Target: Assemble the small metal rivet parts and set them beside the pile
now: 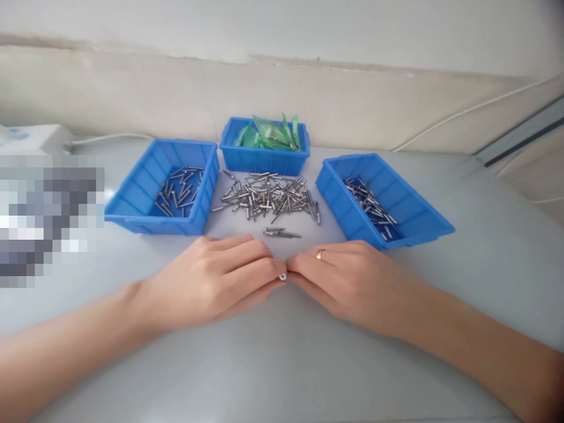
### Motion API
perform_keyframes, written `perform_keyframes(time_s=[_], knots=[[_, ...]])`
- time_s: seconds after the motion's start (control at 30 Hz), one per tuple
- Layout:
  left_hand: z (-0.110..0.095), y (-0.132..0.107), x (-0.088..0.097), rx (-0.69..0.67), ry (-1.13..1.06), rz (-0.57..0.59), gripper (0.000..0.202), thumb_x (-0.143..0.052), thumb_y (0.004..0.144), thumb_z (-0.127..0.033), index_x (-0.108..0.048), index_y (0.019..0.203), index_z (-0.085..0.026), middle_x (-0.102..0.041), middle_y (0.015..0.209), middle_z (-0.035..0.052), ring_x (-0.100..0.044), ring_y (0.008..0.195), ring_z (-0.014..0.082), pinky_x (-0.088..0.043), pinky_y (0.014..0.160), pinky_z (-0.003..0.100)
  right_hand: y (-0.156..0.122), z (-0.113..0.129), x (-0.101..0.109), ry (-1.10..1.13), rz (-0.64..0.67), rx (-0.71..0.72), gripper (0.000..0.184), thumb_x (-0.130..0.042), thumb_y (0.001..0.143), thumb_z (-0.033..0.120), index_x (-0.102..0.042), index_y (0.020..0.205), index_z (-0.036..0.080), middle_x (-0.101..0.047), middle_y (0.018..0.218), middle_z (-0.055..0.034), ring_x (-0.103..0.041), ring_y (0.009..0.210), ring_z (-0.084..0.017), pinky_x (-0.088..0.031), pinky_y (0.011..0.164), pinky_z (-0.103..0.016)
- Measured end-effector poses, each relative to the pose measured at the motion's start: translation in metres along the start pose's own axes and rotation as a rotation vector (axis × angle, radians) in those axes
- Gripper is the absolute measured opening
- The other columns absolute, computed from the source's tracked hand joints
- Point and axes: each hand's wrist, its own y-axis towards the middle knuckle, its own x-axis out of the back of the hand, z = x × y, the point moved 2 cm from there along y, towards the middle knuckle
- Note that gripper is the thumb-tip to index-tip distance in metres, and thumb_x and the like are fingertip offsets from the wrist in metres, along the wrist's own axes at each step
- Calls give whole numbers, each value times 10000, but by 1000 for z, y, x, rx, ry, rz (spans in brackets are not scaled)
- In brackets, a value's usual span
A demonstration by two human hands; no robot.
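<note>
My left hand (215, 279) and my right hand (348, 279) rest on the pale table (264, 364), their fingertips meeting at the middle. Pinched between those fingertips is a small metal pin (282, 276), its shiny end just showing. A gold ring sits on one right finger. A few loose pins (281, 233) lie just beyond the fingers. Farther back a scattered pile of metal pins (268, 197) covers the table between the bins.
Three blue bins stand behind the pile: the left bin (132, 202) and the right bin (418, 214) hold metal pins, the back bin (264, 157) holds green plastic bags. A white box is at far left, beside a blurred patch. Cables run along the wall.
</note>
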Motion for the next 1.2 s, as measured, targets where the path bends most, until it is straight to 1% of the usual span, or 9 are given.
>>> perform_keyframes(time_s=[0.2,0.33,0.4,0.5,0.67,0.87,0.97,1.07,1.2], knots=[[-2,1,0,-41,-74,27,76,-512,933,-116,-585,953,-129,-675,837,35,-630,706,122,-480,577,232,2,0,2,21,-4,3,309,-420,993,191,-546,711,171,-495,565,36,-489,522,-113,-294,490,-282],[-3,1,-1,16,-78,5,57,-531,885,-105,-561,901,-151,-687,854,35,-635,681,121,-466,539,222,3,0,3,47,3,-15,317,-411,1010,250,-570,750,163,-530,583,32,-519,540,-116,-311,508,-278],[-2,0,-2,50,-68,7,59,-519,881,-108,-550,889,-157,-676,800,20,-609,622,115,-450,514,222,3,0,3,45,6,-18,308,-411,1009,254,-586,772,163,-541,589,31,-533,547,-121,-308,510,-281],[1,-1,-3,68,-36,29,75,-490,926,-148,-551,882,-154,-631,712,-2,-558,560,110,-418,488,228,3,0,3,30,3,-27,304,-414,1009,274,-603,798,162,-537,584,34,-542,547,-127,-294,504,-286],[2,-2,-3,41,-6,31,104,-511,961,-201,-593,924,-147,-646,780,20,-596,624,129,-451,545,249,4,1,4,28,-11,-19,376,-366,1030,322,-570,755,164,-522,579,33,-520,530,-119,-284,496,-286],[1,-3,-3,6,9,18,93,-522,954,-164,-609,962,-132,-669,832,35,-636,693,142,-485,596,256,3,0,3,14,2,-39,311,-414,1013,270,-558,755,173,-531,590,34,-534,547,-123,-299,518,-288],[2,-4,-2,-5,18,24,104,-509,960,-158,-606,983,-130,-674,857,40,-642,716,146,-488,614,261,2,0,2,-41,-1,-20,269,-440,990,223,-558,752,180,-519,582,34,-530,542,-129,-277,500,-298],[2,-5,-3,38,24,42,124,-506,971,-220,-602,991,-144,-671,872,31,-642,720,139,-475,604,256,2,2,3,-126,-33,13,262,-452,965,185,-551,722,182,-484,552,35,-489,507,-127,-247,476,-302],[3,-5,-5,93,43,46,115,-516,959,-242,-592,955,-156,-655,838,14,-622,680,129,-447,568,247,1,3,6,-175,-63,5,251,-444,962,179,-581,752,168,-518,569,22,-488,516,-122,-246,472,-299]])
